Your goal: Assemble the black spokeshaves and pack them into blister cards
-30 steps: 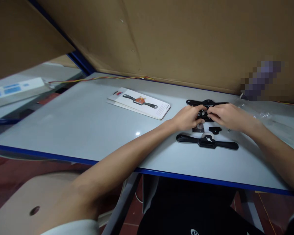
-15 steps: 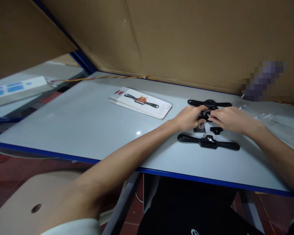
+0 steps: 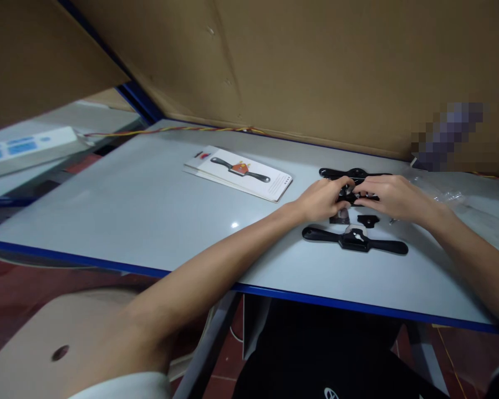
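Note:
Between my hands a black spokeshave (image 3: 349, 198) lies low over the table, mostly covered by fingers. My left hand (image 3: 325, 199) is closed round its left side. From the right, my right hand (image 3: 388, 197) reaches over its middle with thumb and fingers drawn together; what they pinch is hidden. Behind my hands lies another black spokeshave body (image 3: 355, 174). Nearer me is a spokeshave with a pale blade (image 3: 355, 240). A small black plate (image 3: 368, 221) and a small dark packet (image 3: 339, 216) lie just in front of my fingers.
Printed cards (image 3: 239, 173) showing a spokeshave are stacked left of my hands. Clear plastic wrapping (image 3: 461, 205) lies to the right. A cardboard wall (image 3: 299, 66) borders the table (image 3: 149, 210) at the back. A power strip (image 3: 29, 149) stands far left, and a stool (image 3: 66, 338) is below.
My right hand has risen slightly and its fingers have shifted over the spokeshave's middle. My left hand holds its place.

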Demonstrator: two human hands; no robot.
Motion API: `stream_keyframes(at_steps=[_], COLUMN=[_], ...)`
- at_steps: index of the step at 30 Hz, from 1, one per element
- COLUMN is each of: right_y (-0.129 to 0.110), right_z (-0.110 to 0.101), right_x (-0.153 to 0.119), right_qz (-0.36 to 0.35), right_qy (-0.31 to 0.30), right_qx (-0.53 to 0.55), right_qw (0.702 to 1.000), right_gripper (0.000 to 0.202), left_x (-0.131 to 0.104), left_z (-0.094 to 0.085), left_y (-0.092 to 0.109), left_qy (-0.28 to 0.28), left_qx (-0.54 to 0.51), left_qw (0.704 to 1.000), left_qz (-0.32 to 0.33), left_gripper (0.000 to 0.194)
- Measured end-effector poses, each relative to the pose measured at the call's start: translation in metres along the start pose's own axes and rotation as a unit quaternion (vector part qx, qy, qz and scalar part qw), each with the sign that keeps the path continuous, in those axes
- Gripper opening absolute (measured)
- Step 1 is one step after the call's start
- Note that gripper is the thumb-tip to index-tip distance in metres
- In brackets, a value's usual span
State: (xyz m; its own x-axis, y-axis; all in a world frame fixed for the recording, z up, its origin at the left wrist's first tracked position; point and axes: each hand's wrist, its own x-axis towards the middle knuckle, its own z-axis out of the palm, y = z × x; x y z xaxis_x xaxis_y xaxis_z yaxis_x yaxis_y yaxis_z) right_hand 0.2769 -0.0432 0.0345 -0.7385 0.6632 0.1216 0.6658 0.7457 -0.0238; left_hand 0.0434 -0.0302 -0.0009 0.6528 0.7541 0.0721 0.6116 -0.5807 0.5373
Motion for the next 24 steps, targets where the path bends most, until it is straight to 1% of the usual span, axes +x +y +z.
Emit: stream_keyframes(at_steps=[4, 6, 10, 13, 16, 18, 20, 22, 24], right_y=[0.002, 0.001, -0.008, -0.017, -0.019, -0.017, -0.013, -0.009, -0.008], right_z=[-0.003, -0.004, -0.004, -0.002, 0.001, 0.001, -0.001, -0.003, -0.006], right_x=[0.002, 0.002, 0.004, 0.006, 0.008, 0.007, 0.005, 0.003, 0.002], right_qz=[0.016, 0.022, 0.052, 0.085, 0.126, 0.12, 0.088, 0.068, 0.059], right_qy=[-0.036, -0.038, -0.033, -0.027, 0.007, 0.03, 0.035, 0.018, -0.018], right_qx=[0.011, 0.009, -0.025, -0.034, 0.006, 0.035, 0.038, 0.017, 0.0], right_qw=[0.999, 0.999, 0.998, 0.995, 0.992, 0.992, 0.995, 0.997, 0.998], right_gripper=[0.019, 0.02, 0.028, 0.033, 0.022, 0.016, 0.017, 0.021, 0.023], left_x=[0.001, 0.001, 0.001, 0.001, 0.002, 0.002, 0.003, 0.003, 0.003], left_z=[0.0, 0.001, 0.002, 0.001, 0.001, 0.002, 0.003, 0.003, 0.004], left_y=[-0.001, -0.001, -0.001, -0.001, -0.002, -0.004, -0.005, -0.005, -0.006], left_qy=[-0.001, 0.002, 0.003, 0.016, 0.035, 0.037, 0.035, 0.034, 0.034], left_qx=[-0.014, -0.017, -0.022, -0.018, -0.009, -0.011, -0.017, -0.02, -0.023], left_qw=[1.0, 1.0, 1.0, 1.0, 0.999, 0.999, 0.999, 0.999, 0.999], left_qz=[-0.005, -0.003, -0.001, 0.009, 0.028, 0.034, 0.033, 0.032, 0.031], left_gripper=[0.053, 0.053, 0.053, 0.051, 0.047, 0.045, 0.045, 0.046, 0.047])
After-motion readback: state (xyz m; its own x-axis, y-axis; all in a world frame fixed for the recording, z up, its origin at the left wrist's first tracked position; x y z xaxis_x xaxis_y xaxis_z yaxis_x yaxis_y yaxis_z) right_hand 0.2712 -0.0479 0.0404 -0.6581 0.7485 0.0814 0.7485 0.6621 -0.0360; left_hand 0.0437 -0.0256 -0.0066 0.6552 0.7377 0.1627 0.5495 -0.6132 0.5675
